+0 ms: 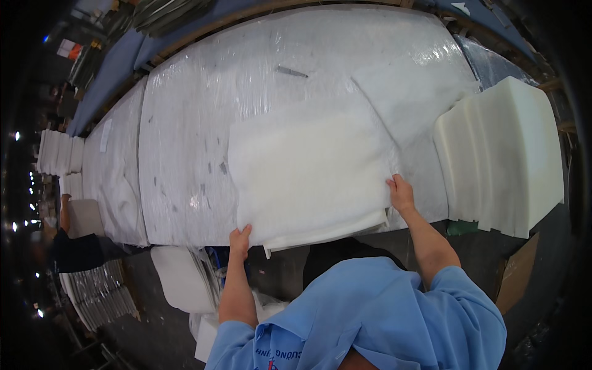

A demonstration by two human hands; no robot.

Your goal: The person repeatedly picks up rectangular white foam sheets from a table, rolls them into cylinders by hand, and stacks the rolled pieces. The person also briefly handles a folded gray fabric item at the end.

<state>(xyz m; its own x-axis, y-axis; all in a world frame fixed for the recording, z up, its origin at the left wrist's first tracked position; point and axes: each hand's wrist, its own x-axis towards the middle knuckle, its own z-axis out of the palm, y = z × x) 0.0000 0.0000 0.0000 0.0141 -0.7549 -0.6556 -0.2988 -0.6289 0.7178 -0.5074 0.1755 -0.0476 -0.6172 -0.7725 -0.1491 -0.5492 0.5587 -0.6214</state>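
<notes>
A person in a blue shirt (370,308) holds a white sheet (314,166) flat at the near edge of a plastic-covered table (185,135), the left hand (240,242) pinching its near left corner, the right hand (401,192) gripping its right edge. White layers (327,233) show beneath its near edge. A curved white stack (505,154) stands to the right; a grey strip (291,71) lies beyond the sheet. At far left, in dim light, what appears to be another worker's arm (65,213) reaches up beside white piles (58,151).
</notes>
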